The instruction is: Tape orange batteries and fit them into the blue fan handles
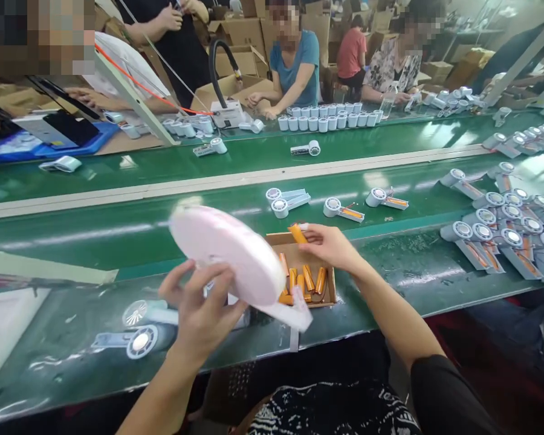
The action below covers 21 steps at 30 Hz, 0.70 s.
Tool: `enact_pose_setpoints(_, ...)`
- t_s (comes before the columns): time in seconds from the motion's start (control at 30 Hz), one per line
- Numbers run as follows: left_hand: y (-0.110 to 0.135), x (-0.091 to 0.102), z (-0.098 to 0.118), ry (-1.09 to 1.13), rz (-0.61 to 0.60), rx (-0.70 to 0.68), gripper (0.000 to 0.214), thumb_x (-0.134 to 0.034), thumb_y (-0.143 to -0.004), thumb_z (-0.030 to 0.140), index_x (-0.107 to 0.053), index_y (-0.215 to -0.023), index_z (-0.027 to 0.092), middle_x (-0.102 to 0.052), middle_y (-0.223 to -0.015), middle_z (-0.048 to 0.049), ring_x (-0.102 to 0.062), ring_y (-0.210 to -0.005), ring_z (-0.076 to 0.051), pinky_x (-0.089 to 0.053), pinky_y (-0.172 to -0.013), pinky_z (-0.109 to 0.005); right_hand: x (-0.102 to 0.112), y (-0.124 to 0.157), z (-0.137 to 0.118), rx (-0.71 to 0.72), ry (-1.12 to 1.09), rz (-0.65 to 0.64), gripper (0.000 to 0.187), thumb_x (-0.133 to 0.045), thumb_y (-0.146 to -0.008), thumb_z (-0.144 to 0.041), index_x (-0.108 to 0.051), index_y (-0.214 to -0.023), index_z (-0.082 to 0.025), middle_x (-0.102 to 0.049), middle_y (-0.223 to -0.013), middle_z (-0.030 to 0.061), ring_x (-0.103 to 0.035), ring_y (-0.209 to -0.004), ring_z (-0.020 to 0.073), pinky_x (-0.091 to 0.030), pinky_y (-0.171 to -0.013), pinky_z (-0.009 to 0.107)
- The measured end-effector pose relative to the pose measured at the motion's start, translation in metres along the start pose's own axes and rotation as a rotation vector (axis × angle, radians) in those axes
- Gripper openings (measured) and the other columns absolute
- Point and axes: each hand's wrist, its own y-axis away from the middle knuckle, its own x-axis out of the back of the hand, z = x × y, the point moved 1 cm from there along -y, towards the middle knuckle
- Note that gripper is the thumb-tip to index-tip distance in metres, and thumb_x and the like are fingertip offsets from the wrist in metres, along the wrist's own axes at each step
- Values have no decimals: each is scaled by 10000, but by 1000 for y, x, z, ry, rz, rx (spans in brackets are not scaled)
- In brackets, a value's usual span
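A large white roll of tape (229, 257) is gripped in my left hand (204, 308), tilted, with a loose end (301, 311) hanging off its lower right side. Between the fingers of my right hand (329, 244) is an orange battery cell (298, 233). That hand is over the far rim of a small cardboard box (330, 290), which holds several more orange cells (307, 278). To the left of my left hand, two pale blue handheld fan bodies (142, 341) lie on the green bench; my hand partly hides what is behind it.
Fan housings (351, 211) lie on the green conveyor (236, 199) beyond the box. Several fan housings with orange cells (510, 226) are heaped at the right. Across the line, co-workers (297, 66) sit behind rows of white fan parts (330, 121). A slanted metal post (138, 99) stands at the left.
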Motion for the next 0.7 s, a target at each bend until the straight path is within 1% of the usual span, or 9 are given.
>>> enact_pose_setpoints(0.03,0,-4,3,-22,70,-196,215,-823,-879,335,-809,-1066,229,-740,-1114,-117,-546,-1272,-353,-513,-1120,-526,10,11,-5,4,-178,55,458,-784,-914,-275,-738,-1367,-219,-833,-1188,76,-812,-1055,249,-657,-990,419)
enact_pose_setpoints(0.1,1,-13,9,-98,202,-582,398,-819,-858,153,-771,-1239,255,-763,-1113,-108,-527,-1269,-348,-523,-1062,-496,23,32,-16,24,-384,103,509,-839,-860,-325,-757,-1353,-229,-838,-1168,58,-814,-1026,239,-675,-975,422)
enact_pose_setpoints(0.13,1,-16,12,-139,241,-709,529,-801,-859,101,-719,-1357,261,-764,-1129,-107,-512,-1273,-347,-533,-1023,-468,27,40,-22,38,-418,120,511,-857,-841,-337,-772,-1335,-239,-839,-1165,49,-812,-1019,236,-681,-970,423)
enact_pose_setpoints(0.17,0,-18,14,-172,253,-771,634,-791,-863,75,-657,-1454,260,-763,-1140,-107,-493,-1285,-350,-539,-992,-442,29,47,-27,52,-423,139,505,-867,-828,-337,-784,-1320,-252,-839,-1167,39,-808,-1014,232,-684,-964,419)
enact_pose_setpoints(0.27,-3,-20,21,-211,235,-810,784,-784,-879,71,-525,-1597,252,-763,-1131,-104,-465,-1284,-366,-542,-924,-415,29,57,-34,56,-357,180,469,-870,-825,-308,-806,-1288,-274,-845,-1121,13,-800,-979,223,-690,-927,397)
enact_pose_setpoints(0.37,-5,-17,26,-240,207,-834,798,-772,-894,76,-498,-1624,247,-768,-1152,-91,-479,-1250,-356,-524,-908,-415,24,57,-30,20,-334,176,433,-880,-816,-301,-828,-1244,-265,-850,-1032,4,-801,-911,219,-691,-908,399)
enact_pose_setpoints(0.5,-11,-12,30,-276,210,-861,739,-764,-913,105,-550,-1592,305,-778,-1195,-56,-457,-1285,-342,-494,-909,-417,20,52,-19,-4,-547,147,510,-923,-764,-310,-815,-1261,-270,-831,-1190,19,-796,-1079,237,-645,-1071,448)
enact_pose_setpoints(0.57,-15,-9,33,-282,210,-875,727,-770,-919,124,-563,-1578,351,-782,-1218,-34,-447,-1291,-340,-480,-923,-430,22,49,-15,-11,-658,148,500,-924,-762,-311,-812,-1248,-265,-817,-1233,23,-780,-1141,238,-620,-1115,462)
enact_pose_setpoints(0.7,-22,-8,46,-281,186,-869,731,-766,-928,138,-548,-1585,375,-778,-1252,-20,-454,-1242,-350,-453,-957,-474,28,43,-14,0,-770,227,421,-981,-687,-323,-834,-1073,-244,-836,-1079,13,-796,-1016,224,-657,-1034,434)
